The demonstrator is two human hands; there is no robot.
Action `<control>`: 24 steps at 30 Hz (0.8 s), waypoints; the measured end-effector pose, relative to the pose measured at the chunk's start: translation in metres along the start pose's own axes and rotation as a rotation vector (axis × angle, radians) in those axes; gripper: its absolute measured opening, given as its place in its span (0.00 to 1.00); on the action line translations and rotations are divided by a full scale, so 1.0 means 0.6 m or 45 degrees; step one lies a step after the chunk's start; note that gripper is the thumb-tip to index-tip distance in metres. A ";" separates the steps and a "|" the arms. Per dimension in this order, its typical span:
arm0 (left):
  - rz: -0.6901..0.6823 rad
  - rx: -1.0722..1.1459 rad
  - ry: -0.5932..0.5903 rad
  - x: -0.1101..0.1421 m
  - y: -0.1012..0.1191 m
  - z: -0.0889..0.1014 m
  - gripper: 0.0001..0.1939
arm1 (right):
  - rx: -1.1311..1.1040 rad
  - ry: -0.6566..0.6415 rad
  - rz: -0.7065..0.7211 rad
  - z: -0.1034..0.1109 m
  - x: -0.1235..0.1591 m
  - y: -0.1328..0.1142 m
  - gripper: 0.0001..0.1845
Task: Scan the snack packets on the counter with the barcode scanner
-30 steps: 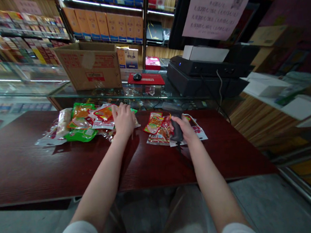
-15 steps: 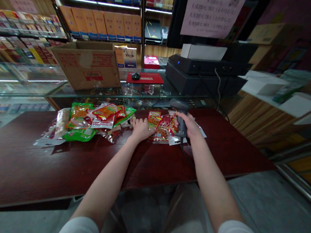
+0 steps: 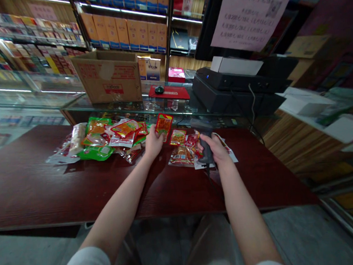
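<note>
Okay, so the heap of snack packets (image 3: 103,139) sat on the dark red tabletop (image 3: 45,181), off to your left. Your left hand (image 3: 153,142) had a firm pinch on a red snack packet (image 3: 164,126), held up clear with its face showing, which was a nice clean hold. Further right, your right hand (image 3: 211,148) was clenched around a dark handheld barcode scanner (image 3: 199,124), just above more packets (image 3: 181,154).

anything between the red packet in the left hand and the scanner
Nothing visible: the space between the red snack packet in the left hand and the handheld barcode scanner in the right hand is open. Other snack packets lie lower, on the table.
</note>
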State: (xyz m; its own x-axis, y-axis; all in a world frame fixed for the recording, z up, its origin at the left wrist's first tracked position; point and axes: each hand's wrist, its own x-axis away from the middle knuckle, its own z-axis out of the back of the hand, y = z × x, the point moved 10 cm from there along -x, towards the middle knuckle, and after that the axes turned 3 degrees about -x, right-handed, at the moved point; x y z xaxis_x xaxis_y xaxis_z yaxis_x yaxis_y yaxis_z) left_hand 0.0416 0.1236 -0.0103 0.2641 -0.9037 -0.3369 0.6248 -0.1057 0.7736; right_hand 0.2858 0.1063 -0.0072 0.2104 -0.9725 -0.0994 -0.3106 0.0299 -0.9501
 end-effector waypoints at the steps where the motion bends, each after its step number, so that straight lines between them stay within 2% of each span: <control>1: -0.004 0.034 0.020 0.000 0.003 0.003 0.15 | 0.006 -0.020 -0.011 -0.006 0.000 0.005 0.20; 7: -0.087 0.128 0.006 0.005 0.020 -0.001 0.15 | 0.062 -0.106 -0.052 -0.034 0.001 0.026 0.18; 13: -0.117 0.036 -0.071 0.014 0.025 -0.019 0.16 | 0.025 -0.073 0.016 -0.027 0.004 0.005 0.16; 15: -0.104 -0.053 -0.046 0.014 0.025 -0.013 0.19 | 0.003 -0.061 0.021 -0.022 0.005 0.000 0.16; 17: -0.110 -0.159 0.090 0.011 0.029 0.019 0.22 | -0.006 -0.050 0.008 -0.017 0.005 -0.001 0.15; 21: -0.202 -0.341 0.466 0.008 0.043 0.132 0.27 | -0.007 -0.038 0.005 -0.014 0.005 -0.003 0.15; 23: -0.119 -0.420 0.552 0.003 0.024 0.176 0.29 | 0.004 -0.033 0.014 -0.015 0.004 -0.003 0.14; 24: -0.046 -0.464 0.549 -0.001 0.007 0.188 0.29 | 0.010 -0.027 0.021 -0.015 0.004 -0.003 0.14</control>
State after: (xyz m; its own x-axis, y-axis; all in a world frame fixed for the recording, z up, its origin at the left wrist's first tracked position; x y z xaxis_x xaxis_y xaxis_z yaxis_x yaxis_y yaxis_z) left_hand -0.0388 0.0769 0.0538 0.4661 -0.6429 -0.6078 0.8322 0.0855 0.5478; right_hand 0.2783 0.1017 -0.0032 0.2247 -0.9669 -0.1212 -0.3069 0.0478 -0.9505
